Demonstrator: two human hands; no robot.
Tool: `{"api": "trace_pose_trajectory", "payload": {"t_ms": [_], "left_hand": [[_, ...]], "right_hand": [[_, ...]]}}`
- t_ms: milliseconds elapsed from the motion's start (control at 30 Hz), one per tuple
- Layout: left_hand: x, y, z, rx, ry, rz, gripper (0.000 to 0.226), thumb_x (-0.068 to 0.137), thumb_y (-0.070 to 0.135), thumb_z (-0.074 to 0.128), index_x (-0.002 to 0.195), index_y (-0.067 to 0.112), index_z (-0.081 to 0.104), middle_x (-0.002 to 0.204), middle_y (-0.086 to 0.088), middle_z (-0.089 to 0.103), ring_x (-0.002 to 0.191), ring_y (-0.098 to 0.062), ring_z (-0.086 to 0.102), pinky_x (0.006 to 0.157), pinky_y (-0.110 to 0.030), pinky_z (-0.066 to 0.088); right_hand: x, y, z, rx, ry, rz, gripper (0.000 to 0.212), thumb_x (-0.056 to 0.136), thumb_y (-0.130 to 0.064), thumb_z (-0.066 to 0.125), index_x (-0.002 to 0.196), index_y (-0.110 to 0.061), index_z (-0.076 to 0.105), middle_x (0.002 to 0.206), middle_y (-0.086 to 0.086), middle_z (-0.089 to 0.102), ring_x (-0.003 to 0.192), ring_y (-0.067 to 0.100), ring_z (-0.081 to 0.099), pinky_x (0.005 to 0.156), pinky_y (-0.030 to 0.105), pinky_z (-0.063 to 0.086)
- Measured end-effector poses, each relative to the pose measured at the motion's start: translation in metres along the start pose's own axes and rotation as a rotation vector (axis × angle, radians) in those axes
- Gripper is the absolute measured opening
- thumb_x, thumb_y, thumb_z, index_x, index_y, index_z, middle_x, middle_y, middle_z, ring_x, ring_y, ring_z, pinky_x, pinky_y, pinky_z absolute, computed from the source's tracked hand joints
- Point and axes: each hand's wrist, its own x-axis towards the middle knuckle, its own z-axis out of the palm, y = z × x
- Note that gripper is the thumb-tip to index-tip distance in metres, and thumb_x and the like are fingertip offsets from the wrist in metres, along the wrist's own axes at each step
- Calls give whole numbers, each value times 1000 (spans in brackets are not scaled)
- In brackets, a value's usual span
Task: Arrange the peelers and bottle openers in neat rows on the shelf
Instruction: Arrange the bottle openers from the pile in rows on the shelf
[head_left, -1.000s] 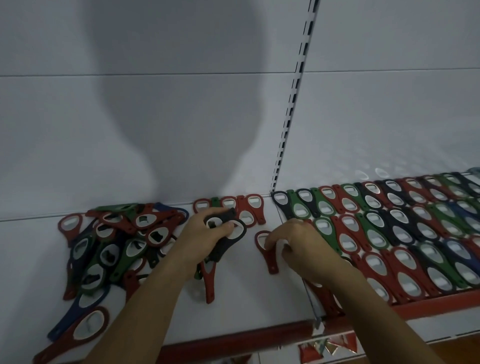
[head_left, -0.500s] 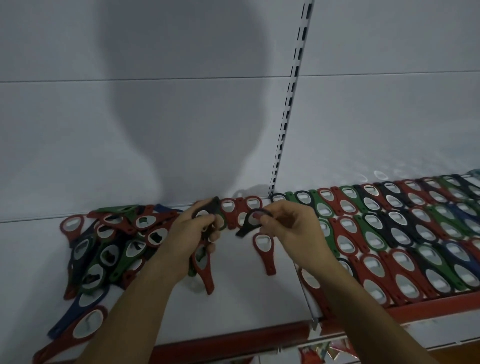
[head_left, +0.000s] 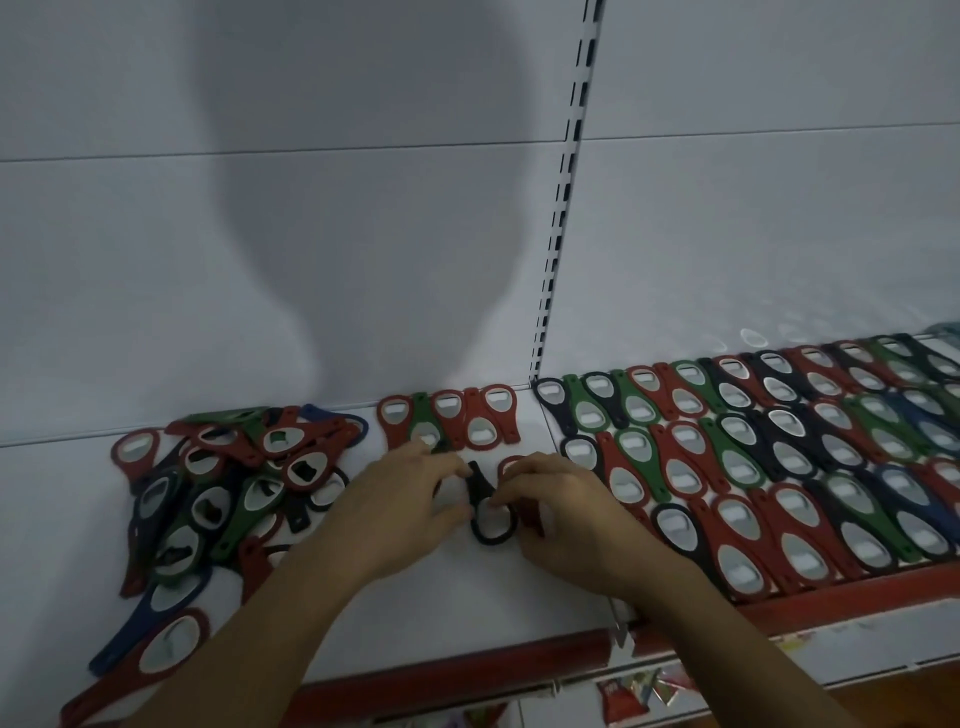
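Left hand (head_left: 400, 514) and right hand (head_left: 566, 525) pinch a black loop-headed plastic bottle opener (head_left: 488, 512) at frame centre; likely placing it, then squaring it beneath the red-and-green row (head_left: 452, 415).

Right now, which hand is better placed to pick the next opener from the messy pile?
Probably the left hand: the loose pile lies on its side, while the right hand sits by the neat rows, fingers on the black opener.

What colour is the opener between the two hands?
Black. The opener shows best in the head view.
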Motion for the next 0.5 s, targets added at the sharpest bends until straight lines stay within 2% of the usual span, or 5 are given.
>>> {"api": "trace_pose_trajectory", "payload": {"t_ms": [67,167,300,367,500], "left_hand": [[-1,6,11,56,-16,15,53,91,64,60,139,41,52,117,11,48,98,-9,55,83,-31,51],[-3,13,24,95,-12,31,57,92,65,58,142,40,49,119,9,42,93,-13,56,77,-28,48],[-3,16,30,72,25,62,43,98,53,55,139,39,51,120,9,40,82,-9,50,72,-23,44],[0,16,30,51,37,78,38,100,46,55,138,39,53,124,10,42,85,-11,55,73,-22,44],[4,17,29,35,46,86,34,100,46,55,134,39,55,125,10,43,90,-13,60,74,-25,49]], "right_hand": [[-2,6,-3,-39,67,75,35,83,-10,70,114,-24,73,118,-6,64,111,14,56,92,29,51],[-1,12,-4,-231,83,149,31,90,-18,64,119,-26,71,118,-6,63,111,18,51,90,38,48],[1,13,0,-335,41,175,32,97,-25,52,124,-33,68,123,-11,61,115,18,45,92,38,39],[3,14,0,-339,54,193,33,97,-24,51,124,-34,68,124,-12,62,115,17,46,92,39,39],[7,15,1,-332,54,203,34,95,-21,52,123,-31,69,124,-11,63,113,19,48,91,38,39]]}}
